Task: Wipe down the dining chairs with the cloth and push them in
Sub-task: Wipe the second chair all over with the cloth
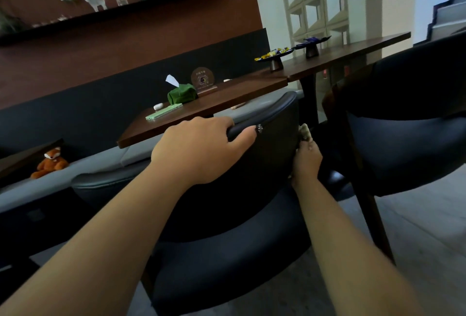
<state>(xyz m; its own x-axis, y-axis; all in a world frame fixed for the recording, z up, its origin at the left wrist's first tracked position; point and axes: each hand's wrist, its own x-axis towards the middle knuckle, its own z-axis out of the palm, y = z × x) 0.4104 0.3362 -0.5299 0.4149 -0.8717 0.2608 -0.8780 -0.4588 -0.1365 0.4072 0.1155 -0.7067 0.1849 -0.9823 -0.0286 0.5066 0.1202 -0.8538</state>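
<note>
In the middle of the frame stands a dark dining chair (252,189) with a curved padded back, its front tucked close against the edge of the wooden tabletop (227,98). The person's left hand (201,149) sits on the chair's top rail, fingers (219,124) curled over the far side and the thumb pressed along the near side, so the hand is clamped on the rail. A ring shows at the tip of the thumb side.

Just right of centre, the right hand (306,161) is down at the right edge of the chair back, its fingers closed around a pale cloth (304,132) that pokes up above the knuckles and touches the chair's side edge.

At the right of the frame a 2nd chair (403,139) of the same dark kind stands pulled out from the table, apart from the 1st, on a grey floor.

On the tabletop, above the left hand, lie a light green phone (164,112), a small white case (158,106) beside it, and a green tissue holder (182,94) with a white tissue sticking up. Farther right are 2 small pedestal dishes (274,57) holding wrapped sweets.

At the lower left a plush fox (51,163) sits on the grey bench seat along the wall. A dark shelf (113,12) with books and ornaments runs across the upper left.
</note>
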